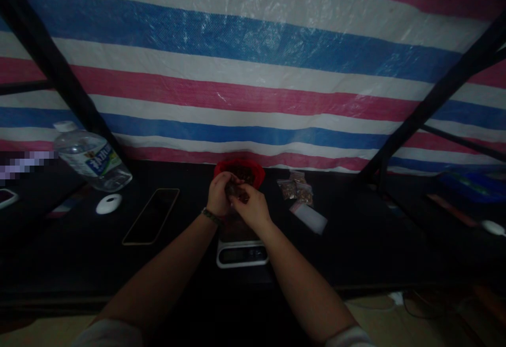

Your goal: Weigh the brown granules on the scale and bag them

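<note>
Over a white digital scale [242, 256], my left hand [219, 195] and my right hand [255, 211] meet with fingers closed. Between them is a small clear plastic bag [238, 194] with dark brown bits in it; both hands grip it. The dim light hides its exact edges. Just behind my fingers stands a red bowl [259, 174] holding dark brown pieces. My arms and hands cover part of the scale's platform. To the right lie several filled small zip bags [304, 194] and a stack of flat, clear zip bags [309, 218].
Left of my arms are a phone [152, 216], a white computer mouse [109, 204] and a large clear bottle [93, 157]. Black slanted frame bars [411, 109] rise at both sides. A striped plastic sheet [253, 88] hangs behind the black table [356, 241]. A blue object [472, 185] sits far right.
</note>
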A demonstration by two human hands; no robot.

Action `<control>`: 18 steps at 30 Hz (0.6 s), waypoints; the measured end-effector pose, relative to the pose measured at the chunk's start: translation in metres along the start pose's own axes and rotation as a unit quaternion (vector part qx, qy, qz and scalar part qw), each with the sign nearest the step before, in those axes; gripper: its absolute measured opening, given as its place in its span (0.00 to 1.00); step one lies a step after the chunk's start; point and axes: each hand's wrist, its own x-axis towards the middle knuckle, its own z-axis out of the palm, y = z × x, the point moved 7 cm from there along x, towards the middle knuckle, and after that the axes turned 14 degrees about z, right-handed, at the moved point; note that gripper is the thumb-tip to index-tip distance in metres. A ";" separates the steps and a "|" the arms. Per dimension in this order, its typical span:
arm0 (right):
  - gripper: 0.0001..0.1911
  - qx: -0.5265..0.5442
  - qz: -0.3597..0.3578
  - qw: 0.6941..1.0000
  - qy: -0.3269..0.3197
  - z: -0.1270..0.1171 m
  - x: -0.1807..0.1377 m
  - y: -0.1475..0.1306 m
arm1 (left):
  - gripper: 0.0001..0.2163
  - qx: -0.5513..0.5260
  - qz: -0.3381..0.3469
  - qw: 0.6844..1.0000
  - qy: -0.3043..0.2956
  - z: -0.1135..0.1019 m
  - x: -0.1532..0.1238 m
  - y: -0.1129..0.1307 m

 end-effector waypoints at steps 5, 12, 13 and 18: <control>0.16 -0.003 0.006 1.000 -0.012 0.002 -0.001 0.002 | 0.08 -0.031 0.003 0.999 -0.009 -0.002 0.001 -0.003; 0.19 0.008 -0.025 1.000 0.003 -0.003 0.000 -0.005 | 0.06 -0.052 -0.014 0.998 -0.030 0.002 0.002 -0.006; 0.20 0.003 -0.026 1.000 0.006 -0.003 0.000 -0.005 | 0.05 -0.055 -0.011 0.998 -0.030 0.002 0.002 -0.006; 0.20 -0.020 -0.017 1.000 0.003 0.002 0.002 0.000 | 0.06 -0.061 -0.005 0.997 -0.047 0.002 0.001 -0.009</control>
